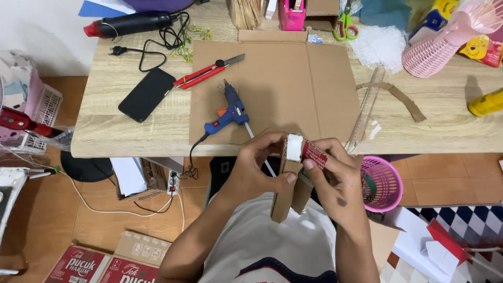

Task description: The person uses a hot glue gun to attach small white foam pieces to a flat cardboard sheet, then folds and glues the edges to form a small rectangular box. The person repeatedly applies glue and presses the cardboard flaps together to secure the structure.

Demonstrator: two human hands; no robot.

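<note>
cardboard piece (285,196): brown, folded, upright, held below desk edge | tape roll (301,149): white with red wrapper, on its top

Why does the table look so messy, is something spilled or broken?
Nothing looks spilled or broken. A curved cardboard scrap lies loose beside the ruler, and the utility knife sits with its blade out. Both hands, left and right, hold a cardboard piece.
</note>
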